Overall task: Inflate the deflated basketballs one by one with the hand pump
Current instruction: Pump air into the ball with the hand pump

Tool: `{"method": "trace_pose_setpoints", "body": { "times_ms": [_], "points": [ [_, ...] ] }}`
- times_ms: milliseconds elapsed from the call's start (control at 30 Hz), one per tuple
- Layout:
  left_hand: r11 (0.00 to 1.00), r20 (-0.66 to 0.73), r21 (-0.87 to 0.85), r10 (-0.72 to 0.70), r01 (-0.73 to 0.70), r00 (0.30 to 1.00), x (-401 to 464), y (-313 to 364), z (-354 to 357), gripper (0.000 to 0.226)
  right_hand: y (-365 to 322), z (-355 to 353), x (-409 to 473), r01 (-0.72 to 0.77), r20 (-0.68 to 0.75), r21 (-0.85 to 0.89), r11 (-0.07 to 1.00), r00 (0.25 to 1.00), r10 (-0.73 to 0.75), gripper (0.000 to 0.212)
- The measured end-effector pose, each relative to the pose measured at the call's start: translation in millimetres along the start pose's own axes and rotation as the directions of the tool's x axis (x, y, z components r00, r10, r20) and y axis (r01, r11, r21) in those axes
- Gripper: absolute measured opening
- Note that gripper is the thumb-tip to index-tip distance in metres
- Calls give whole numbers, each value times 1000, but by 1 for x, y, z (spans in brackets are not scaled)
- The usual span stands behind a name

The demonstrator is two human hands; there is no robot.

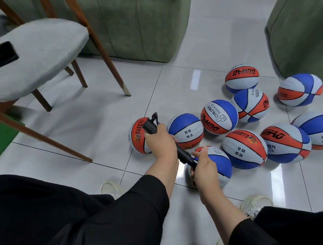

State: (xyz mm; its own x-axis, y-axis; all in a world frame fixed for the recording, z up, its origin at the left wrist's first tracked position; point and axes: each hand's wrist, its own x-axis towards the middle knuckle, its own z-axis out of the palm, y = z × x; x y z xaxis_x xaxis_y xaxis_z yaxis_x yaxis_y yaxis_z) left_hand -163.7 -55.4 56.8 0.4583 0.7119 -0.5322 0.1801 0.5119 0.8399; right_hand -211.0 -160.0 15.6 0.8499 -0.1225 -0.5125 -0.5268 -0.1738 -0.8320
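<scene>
Basketballs (219,117) labelled "CHILDREN", beside pump (183,155)

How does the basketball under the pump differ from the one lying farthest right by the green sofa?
The pumped basketball sits nearest the person, with the right hand on it and the black hand pump at it; the far-right basketball lies alone and untouched. The far-right one looks flattened and dented; the pumped one looks rounder. Both share red, white and blue panels.
</scene>
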Motion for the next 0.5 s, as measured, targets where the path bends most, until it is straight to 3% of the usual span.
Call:
{"method": "trace_pose_setpoints", "body": {
  "times_ms": [367, 433, 500],
  "points": [
    [998, 83, -24, -54, 57, 995, 1, 5, 2, 26, -3, -6, 5, 33, 15, -8, 999, 999, -33, 71],
    [999, 35, -30, -35, 36, 999, 12, 14, 0, 21, 7, -13, 6, 55, -3, -11, 998, 998, -55, 79],
    [999, -21, -28, -19, 18, 1000, 23, 25, -3, 6, 16, -22, 4, 11, -18, -4, 1000, 1000, -11, 70]
  ]
}}
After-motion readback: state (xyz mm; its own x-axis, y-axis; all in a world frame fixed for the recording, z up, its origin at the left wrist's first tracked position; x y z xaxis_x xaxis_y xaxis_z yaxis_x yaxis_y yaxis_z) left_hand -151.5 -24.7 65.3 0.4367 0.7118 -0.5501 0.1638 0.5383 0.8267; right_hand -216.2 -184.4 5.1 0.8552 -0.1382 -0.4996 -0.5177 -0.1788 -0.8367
